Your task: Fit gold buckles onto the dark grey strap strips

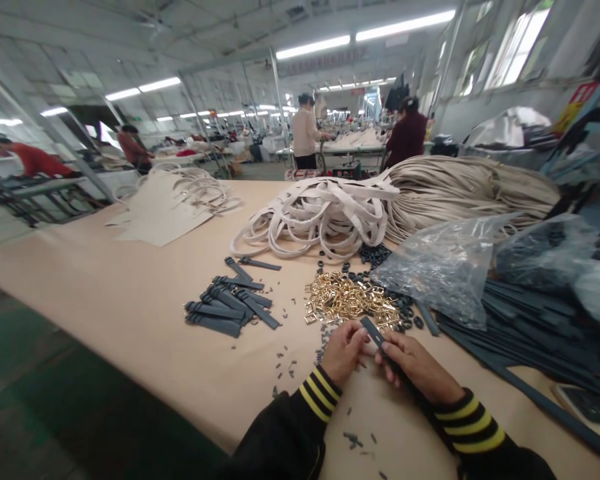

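A dark strap (374,333) with a small slot near its end is held above the table, just in front of a pile of gold buckles (347,298). My right hand (416,363) grips it between thumb and fingers. Beside the strap's end, my left hand (346,350) has its fingers pinched together; whatever may be between them is too small to name. Small dark bits (351,440) lie scattered around both hands. Left of the buckles is a heap of dark straps (220,307) with buckles and loops fitted.
Pale webbing (325,213) and a beige strap bundle (465,187) lie at the back. Plastic bags (440,260), long dark strips (535,327) and a phone-like object (587,403) are on the right. Pale fabric pieces (165,207) lie back left. Several people work beyond the table (105,280).
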Demonstrator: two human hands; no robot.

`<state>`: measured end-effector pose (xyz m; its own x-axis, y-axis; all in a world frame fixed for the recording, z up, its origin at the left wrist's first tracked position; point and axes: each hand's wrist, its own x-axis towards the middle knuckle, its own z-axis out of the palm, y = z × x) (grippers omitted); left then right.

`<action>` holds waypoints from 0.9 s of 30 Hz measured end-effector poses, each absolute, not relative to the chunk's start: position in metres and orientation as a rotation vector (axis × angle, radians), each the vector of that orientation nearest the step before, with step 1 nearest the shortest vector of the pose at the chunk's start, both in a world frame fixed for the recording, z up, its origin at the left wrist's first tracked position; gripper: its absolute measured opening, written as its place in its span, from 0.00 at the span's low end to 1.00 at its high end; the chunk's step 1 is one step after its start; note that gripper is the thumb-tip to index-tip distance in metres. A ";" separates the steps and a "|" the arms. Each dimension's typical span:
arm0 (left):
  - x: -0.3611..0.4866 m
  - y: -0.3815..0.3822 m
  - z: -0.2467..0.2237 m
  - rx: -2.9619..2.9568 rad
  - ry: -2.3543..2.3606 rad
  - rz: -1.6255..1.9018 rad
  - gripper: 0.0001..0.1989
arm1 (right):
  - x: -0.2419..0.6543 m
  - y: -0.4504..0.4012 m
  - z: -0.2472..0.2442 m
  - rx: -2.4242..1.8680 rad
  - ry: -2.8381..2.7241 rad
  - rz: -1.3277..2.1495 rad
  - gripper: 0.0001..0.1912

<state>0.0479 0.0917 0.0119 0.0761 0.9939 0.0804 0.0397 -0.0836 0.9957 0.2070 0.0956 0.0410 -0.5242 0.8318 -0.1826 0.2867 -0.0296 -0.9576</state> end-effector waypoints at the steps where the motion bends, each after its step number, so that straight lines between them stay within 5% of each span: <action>1: 0.036 0.091 0.014 1.483 1.259 1.231 0.12 | 0.207 0.096 0.041 -1.200 -1.782 1.559 0.15; 6: -0.030 0.097 0.014 2.115 1.844 1.117 0.06 | 0.205 0.096 0.042 -1.225 -1.700 1.596 0.14; 12: -0.048 0.114 0.004 2.425 1.989 0.606 0.09 | 0.200 0.094 0.040 -1.202 -1.615 1.666 0.12; 16: -0.044 0.121 0.011 2.373 2.073 0.595 0.10 | 0.198 0.095 0.037 -1.197 -1.657 1.648 0.13; 27: 0.020 0.099 0.026 0.969 0.888 0.995 0.15 | 0.196 0.099 0.031 -1.104 -1.614 1.585 0.08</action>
<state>0.0204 0.0989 0.0259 0.2953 0.9428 -0.1546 -0.2605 0.2351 0.9364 0.1963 0.0995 0.0311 -0.4632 0.8773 -0.1254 0.1412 -0.0667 -0.9877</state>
